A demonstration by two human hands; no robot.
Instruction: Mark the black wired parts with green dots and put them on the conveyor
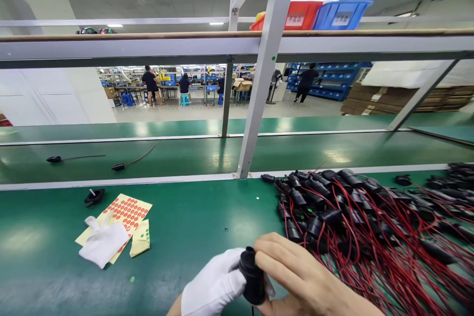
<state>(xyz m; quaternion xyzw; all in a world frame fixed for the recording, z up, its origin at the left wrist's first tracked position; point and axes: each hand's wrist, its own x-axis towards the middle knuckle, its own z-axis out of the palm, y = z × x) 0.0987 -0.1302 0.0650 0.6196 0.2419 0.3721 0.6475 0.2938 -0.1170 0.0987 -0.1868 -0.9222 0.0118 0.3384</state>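
Note:
My left hand [215, 284], in a white glove, is wrapped round a black cylindrical part [251, 279] at the front middle of the green bench. My bare right hand [296, 276] has its fingers closed on the same part, at its top and right side. The part stands roughly upright, slightly tilted, with a flange near its upper end. My fingers hide its right side. Close to my right hand lies a big heap of similar black parts [314, 227] with red and black wires [363, 256].
At left lie a sticker sheet [128, 212] with red labels, a white glove [103, 242], a small sheet with green dots [140, 239] and a black piece [94, 197]. Two wired parts rest on the belt beyond. A metal post [264, 69] rises ahead. People work in the background.

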